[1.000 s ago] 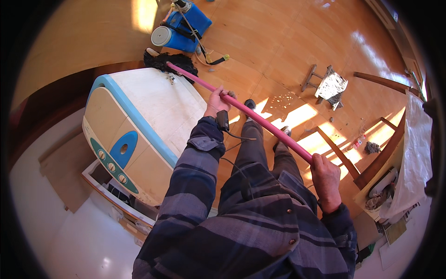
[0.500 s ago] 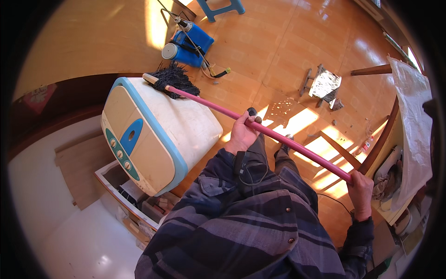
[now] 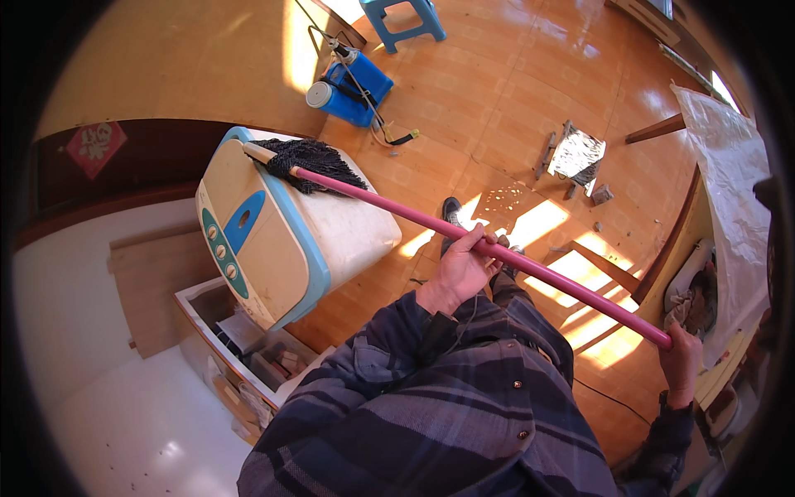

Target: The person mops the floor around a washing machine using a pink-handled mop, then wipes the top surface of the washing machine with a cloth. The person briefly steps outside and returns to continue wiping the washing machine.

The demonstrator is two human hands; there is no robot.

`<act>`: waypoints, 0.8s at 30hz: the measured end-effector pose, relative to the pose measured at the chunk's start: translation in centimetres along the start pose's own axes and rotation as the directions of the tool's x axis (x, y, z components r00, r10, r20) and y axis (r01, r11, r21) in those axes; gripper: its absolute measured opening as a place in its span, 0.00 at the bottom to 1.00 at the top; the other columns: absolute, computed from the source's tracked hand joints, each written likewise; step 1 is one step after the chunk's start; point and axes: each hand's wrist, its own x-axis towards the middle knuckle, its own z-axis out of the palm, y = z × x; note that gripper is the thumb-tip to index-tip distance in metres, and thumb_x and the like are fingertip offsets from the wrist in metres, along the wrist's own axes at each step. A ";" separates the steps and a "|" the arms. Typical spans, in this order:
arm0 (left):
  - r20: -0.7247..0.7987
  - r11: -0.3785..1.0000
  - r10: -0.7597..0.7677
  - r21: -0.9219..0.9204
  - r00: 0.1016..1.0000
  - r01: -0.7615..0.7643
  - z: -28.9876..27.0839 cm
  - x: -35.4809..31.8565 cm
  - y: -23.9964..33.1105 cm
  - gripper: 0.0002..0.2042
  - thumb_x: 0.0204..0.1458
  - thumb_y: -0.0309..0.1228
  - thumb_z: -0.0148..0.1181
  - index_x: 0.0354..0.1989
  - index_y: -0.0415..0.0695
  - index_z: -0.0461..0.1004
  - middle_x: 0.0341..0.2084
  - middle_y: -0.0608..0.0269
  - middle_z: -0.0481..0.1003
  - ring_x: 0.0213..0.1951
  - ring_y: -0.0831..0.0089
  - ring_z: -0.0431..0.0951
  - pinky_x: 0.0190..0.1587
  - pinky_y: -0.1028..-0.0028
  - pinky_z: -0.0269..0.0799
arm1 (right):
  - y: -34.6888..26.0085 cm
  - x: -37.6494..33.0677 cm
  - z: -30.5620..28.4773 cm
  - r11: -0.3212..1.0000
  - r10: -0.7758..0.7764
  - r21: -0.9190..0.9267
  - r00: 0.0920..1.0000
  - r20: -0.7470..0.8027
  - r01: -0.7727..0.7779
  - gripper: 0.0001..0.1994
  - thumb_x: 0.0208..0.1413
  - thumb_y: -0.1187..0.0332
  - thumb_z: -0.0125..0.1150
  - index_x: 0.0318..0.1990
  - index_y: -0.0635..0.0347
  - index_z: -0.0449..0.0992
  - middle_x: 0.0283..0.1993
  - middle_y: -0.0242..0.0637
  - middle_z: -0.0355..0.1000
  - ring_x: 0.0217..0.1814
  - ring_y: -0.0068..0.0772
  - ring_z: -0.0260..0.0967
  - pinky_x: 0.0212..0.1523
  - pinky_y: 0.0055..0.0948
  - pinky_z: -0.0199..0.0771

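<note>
A broom with a pink handle (image 3: 389, 205) slants across the view, its black bristle head (image 3: 310, 161) resting on top of a cream washing machine (image 3: 356, 236) with blue trim and several knobs. My left hand (image 3: 460, 272) is closed around the middle of the handle from below, thumb against the pole. At the handle's far right end my right hand (image 3: 681, 360) grips the pole's tip. The light-coloured bar of the broom head (image 3: 258, 151) lies near the machine's control-panel edge. Bristles hide part of the machine's top.
Beyond the machine stand a blue backpack sprayer (image 3: 352, 89) with a hose and a blue stool (image 3: 402, 21). A small low stool (image 3: 577, 156) sits on the tiled floor near scattered bits. On the right is a table covered with clear plastic (image 3: 725, 157). An open drawer (image 3: 240, 331) is below the machine.
The broom's head has shifted toward the machine's control-panel side. My right hand has moved right and down with the pole's end. My left hand sits lower, and the view has shifted slightly.
</note>
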 end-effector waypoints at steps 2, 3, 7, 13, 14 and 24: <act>-0.014 1.000 0.019 -0.018 1.000 -0.019 -0.5 0.9 0.9 0.10 0.66 0.42 0.59 0.36 0.51 0.74 0.33 0.73 0.77 0.50 0.72 0.74 0.52 0.66 0.65 | -0.8 1.5 0.5 0.999 -0.012 -0.030 1.000 -0.016 0.011 0.12 0.49 0.71 0.67 0.24 0.58 0.66 0.21 0.47 0.68 0.26 0.57 0.70 0.27 0.47 0.67; -0.025 0.999 0.050 -0.014 0.998 -0.051 -0.9 1.4 1.5 0.10 0.66 0.41 0.59 0.36 0.51 0.74 0.33 0.73 0.77 0.50 0.71 0.74 0.52 0.66 0.65 | -1.3 2.5 0.7 0.999 -0.015 -0.029 1.000 -0.019 0.015 0.12 0.49 0.71 0.67 0.24 0.57 0.66 0.21 0.47 0.68 0.27 0.57 0.71 0.27 0.48 0.67; 0.009 0.993 0.118 -0.021 0.993 -0.117 -3.0 4.2 6.6 0.10 0.66 0.40 0.59 0.34 0.50 0.75 0.35 0.70 0.78 0.50 0.66 0.76 0.57 0.63 0.65 | -4.6 6.6 1.5 0.999 -0.037 -0.034 0.999 -0.013 0.037 0.11 0.50 0.71 0.67 0.25 0.57 0.68 0.22 0.46 0.69 0.27 0.56 0.71 0.27 0.48 0.68; -0.111 0.987 0.157 0.004 0.981 -0.158 -5.1 7.8 14.8 0.10 0.67 0.38 0.56 0.33 0.49 0.74 0.36 0.66 0.78 0.51 0.64 0.75 0.59 0.55 0.63 | -10.7 13.5 2.6 1.000 -0.025 -0.008 0.999 -0.042 0.025 0.10 0.50 0.70 0.68 0.26 0.58 0.69 0.24 0.45 0.70 0.27 0.54 0.72 0.28 0.46 0.70; -0.092 0.987 0.161 0.014 0.983 -0.161 -5.4 8.1 16.0 0.11 0.66 0.39 0.56 0.32 0.50 0.74 0.35 0.67 0.77 0.51 0.64 0.75 0.60 0.54 0.62 | -11.5 14.4 2.8 1.000 -0.021 0.002 0.999 -0.041 0.021 0.10 0.49 0.70 0.68 0.26 0.58 0.70 0.24 0.45 0.70 0.27 0.54 0.72 0.28 0.46 0.70; -0.107 0.984 0.168 -0.048 0.980 -0.174 -8.2 9.8 19.5 0.10 0.62 0.37 0.62 0.29 0.49 0.73 0.27 0.67 0.76 0.46 0.63 0.76 0.59 0.54 0.62 | -14.1 14.6 3.8 0.998 -0.052 -0.034 0.998 -0.035 0.051 0.10 0.51 0.71 0.68 0.26 0.57 0.71 0.21 0.44 0.68 0.25 0.53 0.71 0.26 0.45 0.68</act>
